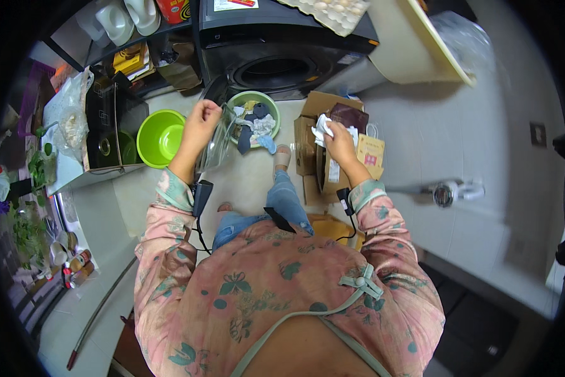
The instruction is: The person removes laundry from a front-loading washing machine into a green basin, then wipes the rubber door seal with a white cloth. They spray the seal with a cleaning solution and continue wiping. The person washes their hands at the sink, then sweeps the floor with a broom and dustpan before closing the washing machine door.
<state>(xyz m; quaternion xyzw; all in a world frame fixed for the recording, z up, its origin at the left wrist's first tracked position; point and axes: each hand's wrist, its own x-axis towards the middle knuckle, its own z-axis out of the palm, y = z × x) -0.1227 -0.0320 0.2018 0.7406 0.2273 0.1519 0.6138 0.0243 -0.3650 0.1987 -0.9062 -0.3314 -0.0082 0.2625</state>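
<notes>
My right hand [341, 146] grips a crumpled white cloth or tissue [321, 131] above an open cardboard box [306, 148]. My left hand [200, 125], fingers curled, is beside the clear glass door [218, 141] of a dark front-loading washing machine [329, 52]. Whether it touches the door is unclear. The door is swung out, exposing the dark round drum opening [275, 70]. Below the opening, a pale green basin [276, 110] holds a mixed heap of small garments [256, 122], some hanging over its rim. A bright green basin [157, 139] stands left of my left forearm.
The box holds a maroon bag [350, 118]; a tan printed paper package [371, 153] lies beside it. An egg tray [334, 14] rests on the machine. Left are a black glass-fronted cabinet [105, 118] and a shelf with white jugs [117, 23]. A vacuum cleaner [445, 193] is at right.
</notes>
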